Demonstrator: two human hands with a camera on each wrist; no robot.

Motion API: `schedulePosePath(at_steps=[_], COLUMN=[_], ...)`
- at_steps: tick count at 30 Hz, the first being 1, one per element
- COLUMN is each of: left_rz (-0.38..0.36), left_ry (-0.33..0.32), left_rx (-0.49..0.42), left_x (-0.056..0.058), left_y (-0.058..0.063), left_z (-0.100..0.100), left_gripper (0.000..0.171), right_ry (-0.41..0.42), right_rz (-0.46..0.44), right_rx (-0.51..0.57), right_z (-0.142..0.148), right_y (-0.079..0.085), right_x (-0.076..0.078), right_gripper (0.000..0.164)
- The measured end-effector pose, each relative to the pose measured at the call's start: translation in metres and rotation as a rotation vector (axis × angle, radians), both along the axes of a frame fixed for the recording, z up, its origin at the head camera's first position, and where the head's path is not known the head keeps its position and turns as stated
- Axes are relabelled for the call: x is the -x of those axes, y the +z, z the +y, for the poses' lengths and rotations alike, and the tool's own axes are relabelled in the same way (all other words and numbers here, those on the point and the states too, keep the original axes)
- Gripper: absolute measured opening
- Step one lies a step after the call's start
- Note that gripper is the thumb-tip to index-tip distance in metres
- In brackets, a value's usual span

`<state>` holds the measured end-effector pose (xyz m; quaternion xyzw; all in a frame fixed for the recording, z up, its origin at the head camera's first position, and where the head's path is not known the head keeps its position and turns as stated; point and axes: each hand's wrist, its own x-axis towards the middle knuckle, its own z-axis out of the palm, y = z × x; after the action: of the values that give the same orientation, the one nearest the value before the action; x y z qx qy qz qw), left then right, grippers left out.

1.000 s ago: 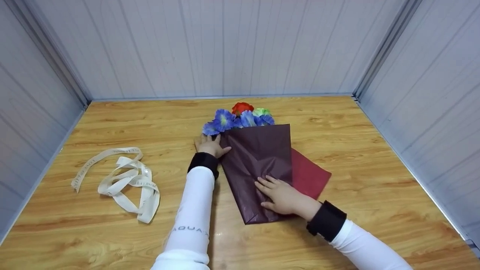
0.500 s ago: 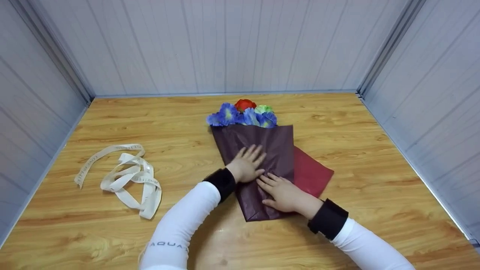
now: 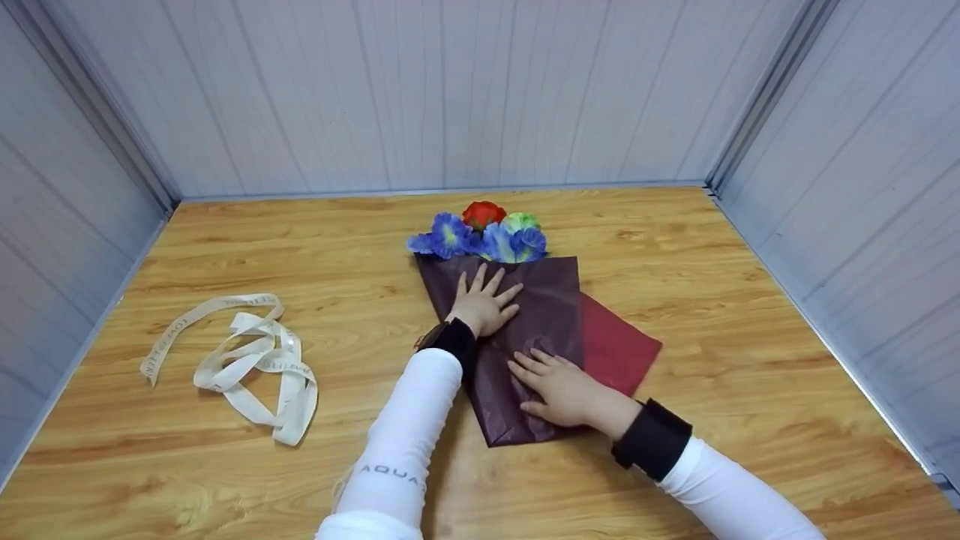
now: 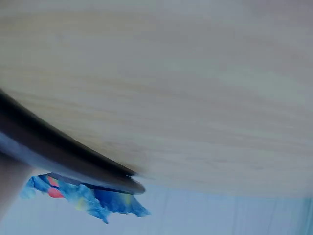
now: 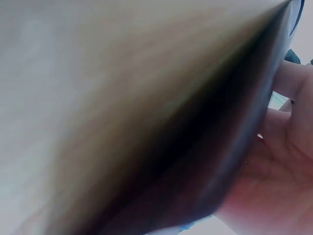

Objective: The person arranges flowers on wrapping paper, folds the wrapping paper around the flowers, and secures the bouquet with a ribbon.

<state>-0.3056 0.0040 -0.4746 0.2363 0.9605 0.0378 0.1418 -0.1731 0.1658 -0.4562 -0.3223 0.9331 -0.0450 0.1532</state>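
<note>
Dark maroon wrapping paper is folded over a bunch of artificial flowers, whose stems are hidden. Blue flowers, a red flower and a pale green flower stick out beyond its top edge. My left hand lies with spread fingers on the upper left of the paper. Lower down, my right hand rests flat on the paper with its fingers straight. A red corner of wrapping paper shows from beneath on the right. In the left wrist view the blue flowers appear past the paper's edge.
A loosely coiled cream ribbon with printed lettering lies on the wooden table to the left. Pale panel walls enclose the back and both sides.
My left hand has moved from the paper's left edge by the flowers, down onto its middle, then a little up to its upper left. My right hand has stayed in place.
</note>
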Motion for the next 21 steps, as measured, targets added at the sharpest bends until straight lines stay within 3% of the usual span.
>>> schedulePosePath(at_steps=[6,11,17,21], left_rz=[0.025,0.012,-0.086,-0.118], left_ry=[0.084,0.138,0.2,0.279], left_rx=[0.002,-0.009,-0.047,-0.119], left_x=[0.004,-0.004,-0.019,-0.009], left_y=[-0.004,-0.009,-0.002,-0.002], left_z=[-0.006,-0.011,-0.021,-0.042], left_gripper=[0.054,0.06,0.072,0.075], right_ry=[0.003,0.021,0.005,-0.017], right_rz=[-0.003,-0.003,-0.013,-0.01], right_rx=[0.016,0.02,0.01,0.008], right_z=[-0.001,-0.002,0.0,-0.001], right_y=[-0.002,-0.005,-0.004,-0.003], right_x=[-0.002,-0.005,-0.005,-0.003], right_gripper=[0.059,0.06,0.06,0.061])
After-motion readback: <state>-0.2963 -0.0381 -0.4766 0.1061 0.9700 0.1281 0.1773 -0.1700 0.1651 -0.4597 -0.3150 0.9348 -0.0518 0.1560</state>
